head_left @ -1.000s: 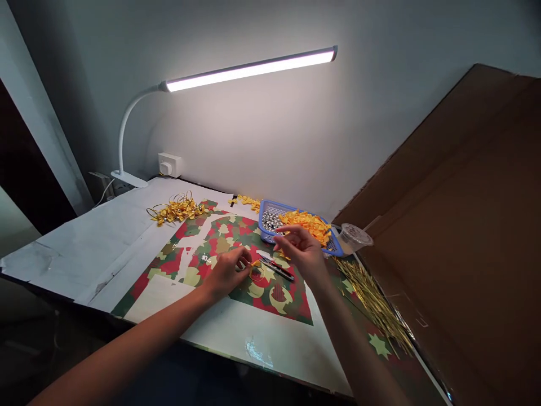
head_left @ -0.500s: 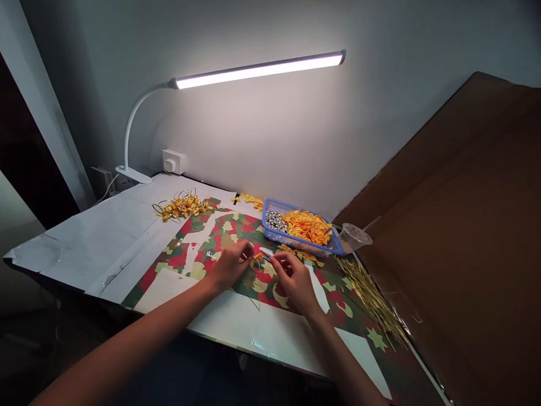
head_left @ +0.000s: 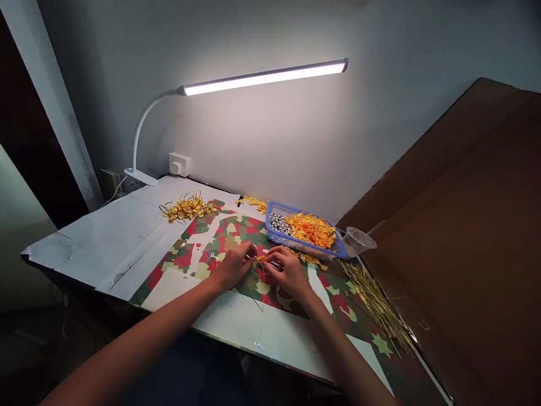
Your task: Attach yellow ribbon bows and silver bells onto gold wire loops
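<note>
Gold ribbon (head_left: 260, 259): a thin strand with a small gathered bit, at the middle of the frame between both hands, just above the paper. It looks light, limp and slippery, so the gathered bit seems the best place to pinch, with fingertips.
Cardboard (head_left: 448, 197): a large brown sheet leaning along the right side.
Tabletop (head_left: 105, 237): white-covered, across the lower frame.
Paper (head_left: 186, 259): red, green and cream print, under the hands.
Lamp (head_left: 264, 80): white, clamped at upper left, lit.
Basket (head_left: 301, 247): blue, upper middle, holding orange petals (head_left: 310, 230) and steel beads (head_left: 279, 223).
Left hand (head_left: 234, 266): fingertips closed on the ribbon.
Right hand (head_left: 291, 274): together with the left, touching it; its grip is hidden.
</note>
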### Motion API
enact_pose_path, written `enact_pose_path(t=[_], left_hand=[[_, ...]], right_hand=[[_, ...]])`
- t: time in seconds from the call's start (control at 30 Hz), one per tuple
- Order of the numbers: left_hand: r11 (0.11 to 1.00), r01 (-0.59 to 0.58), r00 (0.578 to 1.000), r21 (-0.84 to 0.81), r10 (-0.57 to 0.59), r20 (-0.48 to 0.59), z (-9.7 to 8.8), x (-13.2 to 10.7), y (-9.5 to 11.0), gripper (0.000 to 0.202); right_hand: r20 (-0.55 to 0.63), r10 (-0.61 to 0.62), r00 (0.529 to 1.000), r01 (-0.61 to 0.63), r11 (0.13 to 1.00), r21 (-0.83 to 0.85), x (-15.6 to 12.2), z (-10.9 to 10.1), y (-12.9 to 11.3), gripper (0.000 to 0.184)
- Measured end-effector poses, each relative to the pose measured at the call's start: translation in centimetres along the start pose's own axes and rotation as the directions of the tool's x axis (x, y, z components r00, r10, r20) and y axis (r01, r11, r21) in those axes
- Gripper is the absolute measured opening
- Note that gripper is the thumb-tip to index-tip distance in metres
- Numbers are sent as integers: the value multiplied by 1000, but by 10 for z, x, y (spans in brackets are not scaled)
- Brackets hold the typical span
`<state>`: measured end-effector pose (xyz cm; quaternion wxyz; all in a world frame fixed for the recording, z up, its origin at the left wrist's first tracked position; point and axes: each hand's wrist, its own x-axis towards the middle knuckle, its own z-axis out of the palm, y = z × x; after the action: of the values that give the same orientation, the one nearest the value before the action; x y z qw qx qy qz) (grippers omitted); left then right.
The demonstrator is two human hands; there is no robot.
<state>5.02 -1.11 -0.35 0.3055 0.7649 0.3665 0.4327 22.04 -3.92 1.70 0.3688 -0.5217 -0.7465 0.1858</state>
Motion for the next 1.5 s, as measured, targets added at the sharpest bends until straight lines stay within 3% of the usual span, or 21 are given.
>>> enact_pose_path(t=[0.2,0.33,1.07,1.3,1.5], left_hand=[[999,23,999,-36,-22,40,1,-2,0,4],[999,26,998,-45,-23,65,2,-2,-1,14],[998,41,999,-42,-40,8,2,-1,-6,16],[1000,12,1000,-26,-11,25,2,-2,-6,14],[999,26,1000,-29,-26,12,2,-2,-4,9]], right_hand=[[34,-47,998,48,998,-48,1,4,3,14],[28,-54,998,56,995,-86,1,8,6,14],[10,-164,986,158,927,-340,2,5,-3,11],[36,-219,975,220,935,-279,3,5,1,12],[-3,-196,981,193,970,-150,2,6,9,13]])
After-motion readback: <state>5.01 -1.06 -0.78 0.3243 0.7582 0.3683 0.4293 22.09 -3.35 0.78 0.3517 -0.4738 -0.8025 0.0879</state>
